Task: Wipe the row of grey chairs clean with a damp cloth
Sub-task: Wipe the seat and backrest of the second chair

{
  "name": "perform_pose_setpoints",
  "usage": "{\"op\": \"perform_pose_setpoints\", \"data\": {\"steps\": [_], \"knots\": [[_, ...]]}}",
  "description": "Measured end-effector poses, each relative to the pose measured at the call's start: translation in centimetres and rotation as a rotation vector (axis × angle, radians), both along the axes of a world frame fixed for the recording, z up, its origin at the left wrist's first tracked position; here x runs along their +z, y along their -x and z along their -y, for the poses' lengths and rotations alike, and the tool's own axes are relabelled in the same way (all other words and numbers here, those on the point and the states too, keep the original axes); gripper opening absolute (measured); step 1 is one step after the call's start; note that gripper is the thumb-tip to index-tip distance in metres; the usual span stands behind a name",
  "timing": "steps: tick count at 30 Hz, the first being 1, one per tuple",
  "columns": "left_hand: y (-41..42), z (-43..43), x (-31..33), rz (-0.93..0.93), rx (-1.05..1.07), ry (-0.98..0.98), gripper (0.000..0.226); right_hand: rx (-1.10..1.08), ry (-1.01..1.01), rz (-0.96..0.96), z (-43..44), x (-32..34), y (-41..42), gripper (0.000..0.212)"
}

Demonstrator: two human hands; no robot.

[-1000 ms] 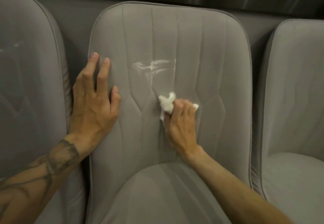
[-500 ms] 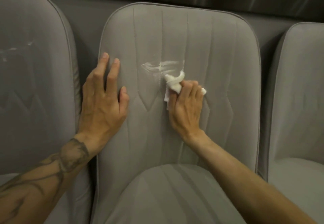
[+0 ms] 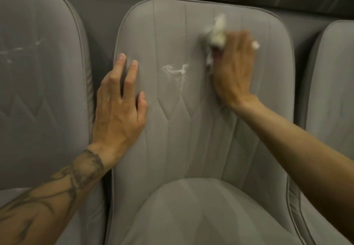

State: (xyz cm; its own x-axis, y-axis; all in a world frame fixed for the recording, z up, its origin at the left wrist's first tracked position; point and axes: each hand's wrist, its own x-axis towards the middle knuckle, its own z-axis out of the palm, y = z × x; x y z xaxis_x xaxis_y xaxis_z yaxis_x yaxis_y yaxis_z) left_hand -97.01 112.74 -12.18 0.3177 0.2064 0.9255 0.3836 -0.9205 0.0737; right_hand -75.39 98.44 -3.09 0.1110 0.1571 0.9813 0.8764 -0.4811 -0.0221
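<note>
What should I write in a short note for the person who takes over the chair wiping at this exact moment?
Left hand: open, flat on the left edge of the middle chair's backrest, holding nothing.
Right hand: shut on the white cloth, pressed high on the same backrest, blurred from motion.
Done: the wiping of this backrest is under way; how much is clean I cannot tell.
Left: a white smear is on the backrest, left of the cloth. The left chair also shows faint white marks. The right chair shows only in part, and its condition is unclear.
</note>
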Motion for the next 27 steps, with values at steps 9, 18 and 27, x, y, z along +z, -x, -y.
{"op": "perform_pose_setpoints", "data": {"steps": [9, 18, 27], "knots": [[0.1, -0.4, -0.3, 0.004, -0.038, 0.013, 0.064, 0.124, 0.322, 0.078, -0.8, -6.2, 4.7, 0.028], [-0.3, -1.2, -0.5, 0.033, -0.061, -0.021, 0.062, 0.058, 0.104, -0.088, -2.9, -6.7, 5.9, 0.029], [-0.3, -0.7, -0.3, 0.018, -0.067, 0.005, 0.063, -0.1, -0.238, -0.177, -2.8, -1.1, 3.3, 0.024]]}}
